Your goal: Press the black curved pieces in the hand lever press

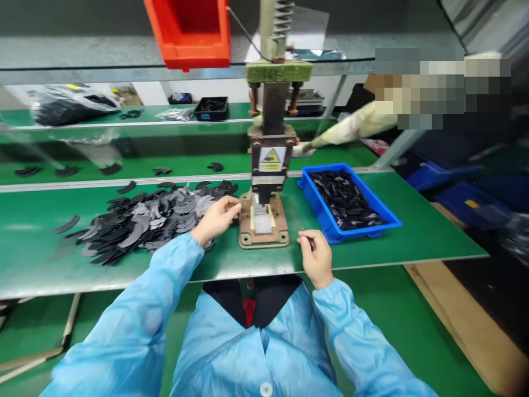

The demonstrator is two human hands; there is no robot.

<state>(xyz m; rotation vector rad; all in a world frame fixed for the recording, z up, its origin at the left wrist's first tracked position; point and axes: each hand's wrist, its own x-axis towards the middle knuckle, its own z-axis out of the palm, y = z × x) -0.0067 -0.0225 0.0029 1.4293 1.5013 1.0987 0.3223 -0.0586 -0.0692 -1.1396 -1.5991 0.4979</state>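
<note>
Press [270,165] column cut off by the top edge, red bin [190,33] cropped there too, co-worker's upper body pixelated at right, right hand [316,256] pinched, anything in its grip too small to tell, left hand [215,219] fingertips masking the pile [152,218] edge

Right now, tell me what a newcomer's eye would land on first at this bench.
The upright metal hand press with its yellow warning label stands mid-bench on the green work surface. Left of it sprawls a heap of black and grey crescent-shaped flat parts, where the left hand rests; right of it sits a blue plastic tray of black parts, with the right hand nearby.
</note>
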